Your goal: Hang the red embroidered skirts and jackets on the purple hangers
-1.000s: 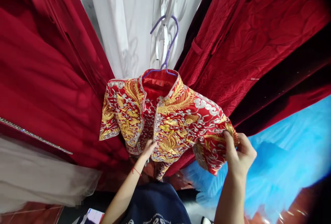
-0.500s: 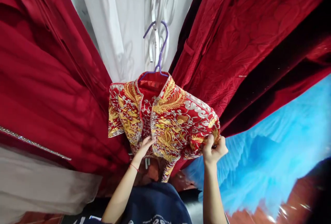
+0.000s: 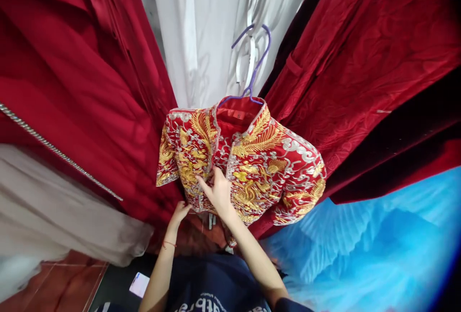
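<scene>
A red jacket [image 3: 266,163] embroidered in gold and silver hangs on a purple hanger [image 3: 254,69] between other garments. My right hand [image 3: 218,192] rests on the jacket's front near the middle opening, fingers spread and touching the fabric. My left hand [image 3: 179,213] is lower and to the left, at the jacket's bottom hem, fingers apart; whether it grips the hem I cannot tell. The jacket's right sleeve hangs free.
Dark red gowns [image 3: 72,91] hang on the left and a red textured garment [image 3: 360,62] on the right. White fabric [image 3: 201,38] hangs behind. A blue tulle skirt [image 3: 378,245] fills the lower right. Pale fabric [image 3: 54,216] lies lower left, above a red floor [image 3: 54,288].
My right hand let go of the jacket's right sleeve and moved left onto its front. My left hand dropped lower to the hem. The view shifted slightly.
</scene>
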A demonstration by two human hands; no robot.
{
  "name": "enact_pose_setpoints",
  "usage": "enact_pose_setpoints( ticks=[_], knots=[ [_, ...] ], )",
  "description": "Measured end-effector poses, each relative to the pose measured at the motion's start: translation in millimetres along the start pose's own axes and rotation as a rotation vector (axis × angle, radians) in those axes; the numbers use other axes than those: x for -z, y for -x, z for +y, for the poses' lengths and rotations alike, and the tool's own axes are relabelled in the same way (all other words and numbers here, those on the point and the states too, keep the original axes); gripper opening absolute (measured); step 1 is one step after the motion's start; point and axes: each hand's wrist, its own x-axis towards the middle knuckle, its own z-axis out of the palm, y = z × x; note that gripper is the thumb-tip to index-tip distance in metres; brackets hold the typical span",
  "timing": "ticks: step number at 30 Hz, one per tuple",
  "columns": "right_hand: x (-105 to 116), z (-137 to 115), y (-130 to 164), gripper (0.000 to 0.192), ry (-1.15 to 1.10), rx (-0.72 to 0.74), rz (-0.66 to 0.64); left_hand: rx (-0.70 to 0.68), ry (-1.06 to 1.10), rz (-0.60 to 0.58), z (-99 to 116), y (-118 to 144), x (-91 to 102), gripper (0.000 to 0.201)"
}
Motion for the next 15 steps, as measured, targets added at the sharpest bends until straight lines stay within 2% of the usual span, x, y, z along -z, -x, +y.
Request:
enact_pose_setpoints(
  ticks=[2,4,7,8,9,10,12,14,15],
  knots=[
    [-18,0,-5,0.031,-0.001,-0.084,0.000,-0.071,-0.073,0.133,14,0,23.1,0.028],
    [-25,6,-2,0.036,0.000,-0.095,-0.012,-0.142,-0.097,0.233,42,-1,44.7,0.025],
    [-33,18,11,0.034,-0.002,-0.116,-0.093,-0.334,-0.106,0.414,109,-11,70.0,0.034],
    [-37,22,17,0.032,-0.007,-0.143,-0.126,-0.429,-0.111,0.473,137,-17,75.4,0.037],
    [-44,27,22,0.032,-0.017,-0.173,-0.156,-0.583,-0.166,0.496,165,-26,78.9,0.038],
    [-51,30,27,0.031,-0.030,-0.199,-0.178,-0.703,-0.232,0.465,192,-36,80.5,0.036],
    [-66,36,37,0.031,-0.065,-0.223,-0.197,-0.811,-0.310,0.367,237,-59,78.8,0.035],
    [-76,38,47,0.034,-0.119,-0.206,-0.202,-0.834,-0.338,0.357,262,-84,72.3,0.041],
    [-79,36,53,0.035,-0.155,-0.188,-0.205,-0.824,-0.349,0.338,267,-95,68.3,0.042]
  ],
)
